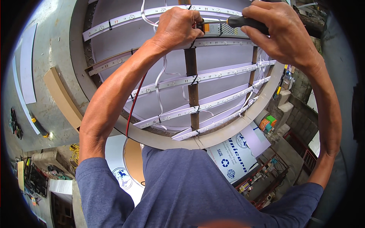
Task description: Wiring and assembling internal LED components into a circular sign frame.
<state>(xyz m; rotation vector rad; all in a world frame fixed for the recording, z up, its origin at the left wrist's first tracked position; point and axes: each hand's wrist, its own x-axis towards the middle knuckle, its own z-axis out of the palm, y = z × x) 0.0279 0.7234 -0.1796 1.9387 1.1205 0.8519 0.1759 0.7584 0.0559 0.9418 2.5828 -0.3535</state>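
My right hand (283, 36) grips a screwdriver (247, 24) by its black handle, the shaft pointing left. The shaft reaches the end of a metal power supply (230, 30) with a perforated case. At that same end my left hand (175, 28) is closed, fingertips pinched together; what they hold is hidden. A red wire (134, 102) runs up behind my left forearm. Around the hands, several white LED strips (224, 76) lie across brown bars (192, 91), fastened with black ties, inside a large round frame (163, 141). White wires (158, 91) loop between the strips.
Left of the frame, a metal table (57, 45) carries a curved brown strip (62, 95), pale offcuts (28, 64) and a yellow-and-black cutter (39, 127). Printed panel sheets (232, 159) stand below the frame. Concrete blocks (285, 108) and mixed clutter lie at the right.
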